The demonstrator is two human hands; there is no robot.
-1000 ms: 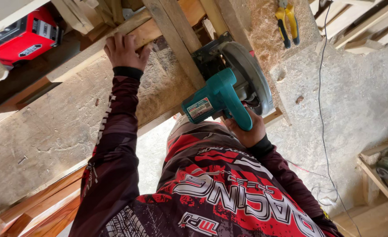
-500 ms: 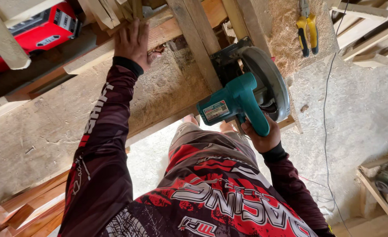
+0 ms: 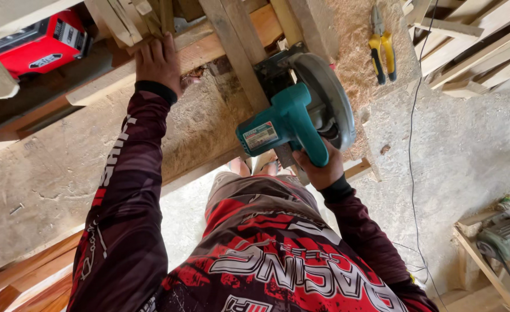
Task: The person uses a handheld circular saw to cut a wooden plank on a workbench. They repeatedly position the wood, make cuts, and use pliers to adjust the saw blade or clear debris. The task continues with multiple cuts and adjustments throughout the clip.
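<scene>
My right hand (image 3: 319, 169) grips the handle of a teal circular saw (image 3: 284, 124). The saw's round metal guard (image 3: 327, 98) rests against a long wooden plank (image 3: 232, 49) that runs away from me. My left hand (image 3: 159, 62) presses flat on a bundle of wooden slats (image 3: 133, 20) and a thicker beam (image 3: 209, 49) lying across the plank. Both arms wear dark patterned sleeves. My feet (image 3: 261, 164) show just behind the saw. The blade itself is hidden by the guard.
A red boxy power tool (image 3: 35, 46) lies at the top left. Yellow-handled pliers (image 3: 382, 46) lie on sawdust (image 3: 347, 34) at the top. A thin cable (image 3: 411, 150) crosses the concrete floor. More wood is stacked at the top right, and a green machine (image 3: 509, 234) sits at the lower right.
The saw has moved forward along the plank with my right hand. My left hand has slid further up onto the slats.
</scene>
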